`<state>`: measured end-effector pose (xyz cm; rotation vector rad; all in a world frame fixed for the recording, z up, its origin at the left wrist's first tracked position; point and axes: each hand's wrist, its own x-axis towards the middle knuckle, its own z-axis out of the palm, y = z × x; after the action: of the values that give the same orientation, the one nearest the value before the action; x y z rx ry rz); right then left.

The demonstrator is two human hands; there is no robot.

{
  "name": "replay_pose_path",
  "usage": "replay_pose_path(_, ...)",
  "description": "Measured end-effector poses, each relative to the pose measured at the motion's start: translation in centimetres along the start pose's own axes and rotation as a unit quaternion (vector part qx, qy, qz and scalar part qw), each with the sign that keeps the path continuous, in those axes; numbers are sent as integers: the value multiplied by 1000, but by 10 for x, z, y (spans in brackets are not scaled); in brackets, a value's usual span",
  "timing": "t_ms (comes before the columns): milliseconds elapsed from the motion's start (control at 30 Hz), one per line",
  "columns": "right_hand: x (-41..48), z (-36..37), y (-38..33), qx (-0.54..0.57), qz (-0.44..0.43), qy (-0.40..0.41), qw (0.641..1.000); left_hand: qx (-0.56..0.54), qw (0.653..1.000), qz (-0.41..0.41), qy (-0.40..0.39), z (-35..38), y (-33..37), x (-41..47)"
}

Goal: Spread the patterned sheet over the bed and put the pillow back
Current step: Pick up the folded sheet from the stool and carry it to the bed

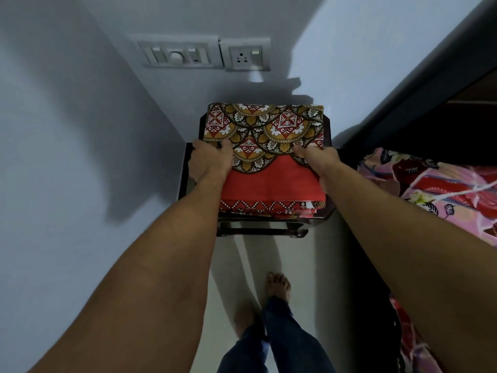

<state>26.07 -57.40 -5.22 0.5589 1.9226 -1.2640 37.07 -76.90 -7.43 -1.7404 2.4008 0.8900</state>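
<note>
Red patterned sheet [265,154] folded on dark stool [258,227] — both hands' fingers [223,146] clamped on it, floral bed [435,184] right

— What do the hands have?
— The folded red cotton sheet with scalloped gold-and-brown medallion print [265,154], lying on a dark wooden stool [262,229]. The left hand [211,160] has its grip on the sheet's left edge, the right hand [318,162] on its right edge, fingers curled into the cloth.
— And beyond the right grip?
— A pink and red floral fabric [441,189] on the bed. Above both grips, white wall switch plates [204,53].
</note>
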Motion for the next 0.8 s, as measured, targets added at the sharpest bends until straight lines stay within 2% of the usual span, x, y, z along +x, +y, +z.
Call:
replay_pose_path(300, -49, -16, -19, 9, -43, 0, 999, -32, 999, 13, -3, -43, 10, -26)
replay_pose_path(533, -115, -36, -49, 24, -91, 13, 995, -69, 997, 28, -2, -107, 38, -63)
replay_pose_path(800, -210, -77, -84, 53, -147, 34, 987, -71, 993, 88, 24, -191, 83, -123)
